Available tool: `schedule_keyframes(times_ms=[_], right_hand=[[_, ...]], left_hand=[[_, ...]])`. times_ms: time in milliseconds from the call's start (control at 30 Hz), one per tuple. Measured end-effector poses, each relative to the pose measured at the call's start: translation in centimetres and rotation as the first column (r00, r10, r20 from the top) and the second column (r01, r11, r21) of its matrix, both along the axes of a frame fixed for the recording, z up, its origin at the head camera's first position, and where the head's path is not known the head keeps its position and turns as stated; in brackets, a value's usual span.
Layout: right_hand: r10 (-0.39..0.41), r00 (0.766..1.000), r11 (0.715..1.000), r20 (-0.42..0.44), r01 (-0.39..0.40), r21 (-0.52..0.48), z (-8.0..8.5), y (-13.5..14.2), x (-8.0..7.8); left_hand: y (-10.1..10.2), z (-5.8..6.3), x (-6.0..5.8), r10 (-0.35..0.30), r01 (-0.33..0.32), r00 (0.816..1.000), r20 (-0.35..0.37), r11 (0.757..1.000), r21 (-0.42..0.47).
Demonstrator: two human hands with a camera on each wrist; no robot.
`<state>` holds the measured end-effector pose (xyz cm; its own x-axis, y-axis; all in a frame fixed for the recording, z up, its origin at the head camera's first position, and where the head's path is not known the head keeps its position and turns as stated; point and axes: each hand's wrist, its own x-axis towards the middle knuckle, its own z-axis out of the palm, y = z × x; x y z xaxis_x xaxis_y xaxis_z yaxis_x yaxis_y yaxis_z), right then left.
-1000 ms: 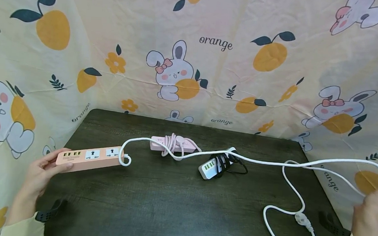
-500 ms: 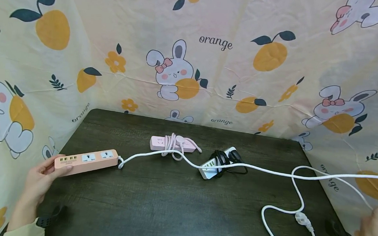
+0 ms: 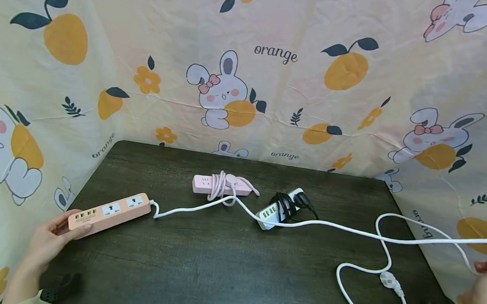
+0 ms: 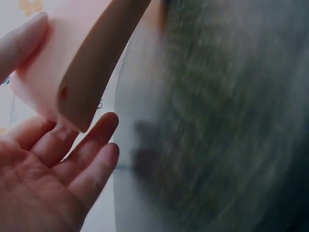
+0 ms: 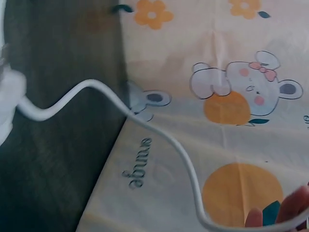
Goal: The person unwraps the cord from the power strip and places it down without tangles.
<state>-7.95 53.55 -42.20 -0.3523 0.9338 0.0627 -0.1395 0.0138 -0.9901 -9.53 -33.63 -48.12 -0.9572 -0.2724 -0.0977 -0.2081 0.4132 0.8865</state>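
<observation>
At the table's left, my left hand [image 3: 47,240] grips the end of a peach power strip [image 3: 112,213], thumb on the near side and fingers behind. The strip slants up to the right, its sockets facing upward. In the left wrist view the strip's end [image 4: 82,92] sits between the thumb and the first fingers, with the other fingers loosely spread. A white power cord [image 3: 347,229] runs from the strip across to my right hand [image 3: 486,290], partly cut off at the right edge. The right wrist view shows the cord [image 5: 186,159] lying against the fingertips [image 5: 292,205].
A pink power strip [image 3: 201,184] wrapped in its cord lies toward the back. Beside it is a white power strip [image 3: 270,214] with a black cord [image 3: 284,204]. The white cord's plug [image 3: 390,281] lies on the dark table [image 3: 219,267] at right. A patterned cloth [image 3: 158,35] hangs behind.
My right hand has moved down, lowering the stretched cord, which now sags lower across the table. The peach strip has tilted a little, its right end dipping and the cord's loop there straightening.
</observation>
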Motion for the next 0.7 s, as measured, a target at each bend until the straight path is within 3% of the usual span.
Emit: schedule_keyframes(times_ms=[133,233,333,433,467,567,633,700], right_hand=[[0.136,0.985,0.991,-0.103,-0.133,0.034,-0.3,-1.4,1.0],[0.227,0.939,0.972,-0.259,-0.205,0.112,0.4,-4.0,1.6],[0.232,0.969,0.933,-0.089,-0.196,0.302,0.9,-5.8,2.1],[0.132,0.980,0.853,0.149,-0.189,0.486,0.8,-6.6,2.6],[0.095,0.969,0.821,0.230,-0.207,0.533,0.7,-6.7,2.8],[0.102,0.937,0.758,0.333,-0.290,0.584,0.1,-6.5,3.2],[0.134,0.903,0.727,0.408,-0.370,0.579,-0.5,-6.1,3.5],[0.158,0.859,0.667,0.488,-0.457,0.589,-1.1,-5.7,3.8]], left_hand=[[-0.3,0.1,0.2,-0.049,0.051,0.998,0.026,0.996,-0.075],[-0.5,0.1,0.4,-0.060,0.063,0.998,0.028,0.993,-0.102],[-0.5,0.0,0.6,-0.064,0.066,0.998,0.018,0.990,-0.128],[-0.5,0.0,0.6,-0.071,0.074,0.997,0.023,0.977,-0.199],[-0.5,0.1,0.7,-0.074,0.078,0.997,0.025,0.971,-0.225],[-0.5,0.2,0.8,-0.081,0.090,0.996,0.044,0.954,-0.287],[-0.5,0.3,0.8,-0.087,0.102,0.994,0.061,0.945,-0.310],[-0.4,0.3,0.8,-0.093,0.112,0.993,0.074,0.943,-0.315]])
